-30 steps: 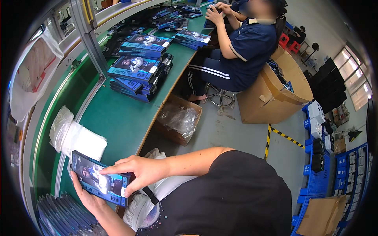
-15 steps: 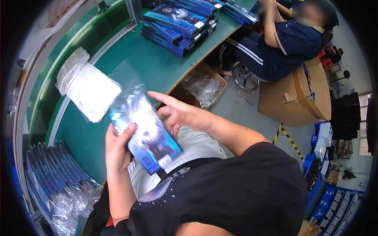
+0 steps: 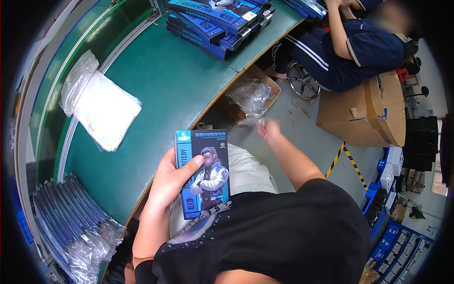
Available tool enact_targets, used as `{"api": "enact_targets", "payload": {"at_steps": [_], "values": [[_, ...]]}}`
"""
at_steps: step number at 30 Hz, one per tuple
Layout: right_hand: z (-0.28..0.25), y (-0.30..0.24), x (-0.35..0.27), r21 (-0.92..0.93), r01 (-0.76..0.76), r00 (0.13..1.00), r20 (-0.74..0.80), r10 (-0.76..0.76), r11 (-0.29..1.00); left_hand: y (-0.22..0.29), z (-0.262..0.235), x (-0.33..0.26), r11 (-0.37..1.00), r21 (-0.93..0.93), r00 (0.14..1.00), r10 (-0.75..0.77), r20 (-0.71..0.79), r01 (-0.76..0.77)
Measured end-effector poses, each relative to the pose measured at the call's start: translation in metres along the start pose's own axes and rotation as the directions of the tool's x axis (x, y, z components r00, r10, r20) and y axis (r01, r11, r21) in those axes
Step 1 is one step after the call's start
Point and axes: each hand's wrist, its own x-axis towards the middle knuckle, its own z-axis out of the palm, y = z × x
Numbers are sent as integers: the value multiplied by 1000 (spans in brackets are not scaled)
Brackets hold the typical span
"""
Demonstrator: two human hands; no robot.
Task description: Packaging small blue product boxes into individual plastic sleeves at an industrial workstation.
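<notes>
In the head view, gripping a box (image 3: 220, 146) in the left hand (image 3: 166, 181), with the thumb across the printed front and the other fingers hidden behind. Holding it face up before the black shirt (image 3: 283, 227), over the pale trousers (image 3: 250, 170), just off the edge of the green desk (image 3: 165, 80). Reaching outward with the right hand (image 3: 269, 130), with curled fingers, near a carton (image 3: 271, 97) of clear plastic (image 3: 250, 94) below the desk. Beside the fingertips: a blurred pale scrap (image 3: 248, 122), too smeared to tell whether gripped. On the desk, to the left: a white stack (image 3: 106, 111) with clear film (image 3: 75, 85) at one end. Nearer, at lower left: a row of boxes (image 3: 66, 206) on edge, with crumpled plastic (image 3: 85, 255) at the lower ends. Farther along: a pile of flat boxes (image 3: 215, 21). Past the desk's front edge: a seated person (image 3: 378, 45) in dark blue, beside a large carton (image 3: 354, 120).
</notes>
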Motion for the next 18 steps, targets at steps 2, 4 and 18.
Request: {"api": "enact_targets", "payload": {"at_steps": [2,4,18], "values": [[26,-17,31,33,83,995,-56,-81,996,-2,-7,-7,998,-54,999,32,-36,-34],[64,-37,56,120,109,991,-95,-98,987,-2,-12,-18,998,-35,997,41,-60,-43],[43,-2,94,-752,-32,836,-381,-395,658,-9,-27,-36,977,-196,984,53,-168,-87]]}}
